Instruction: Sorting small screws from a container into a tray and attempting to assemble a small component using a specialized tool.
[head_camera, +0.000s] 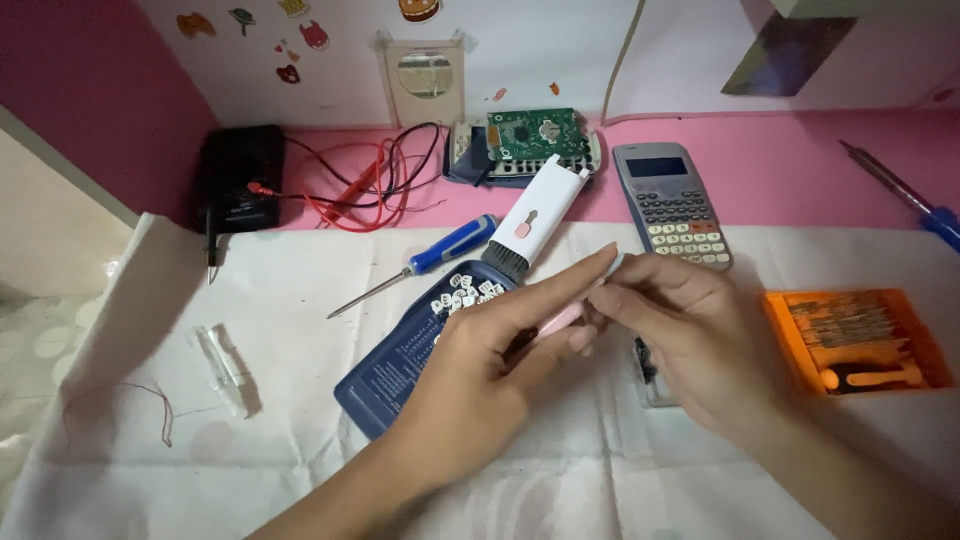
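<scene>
Both hands meet mid-frame over the surface, which has a creased white cloth spread on it. The left hand and right hand pinch a small pink tool between them, fingers closed narrow around it, so most of it is hidden.

Count: two calculators, one grey one whole and one opened up with its green board showing. One dark blue cover with a little pile of loose white keys on it. One white brush tool, one blue screwdriver, one orange tray of bits, one black meter with red and black leads.

Pink desktop beyond the cloth, white wall with stickers, pink wall on the left.
</scene>
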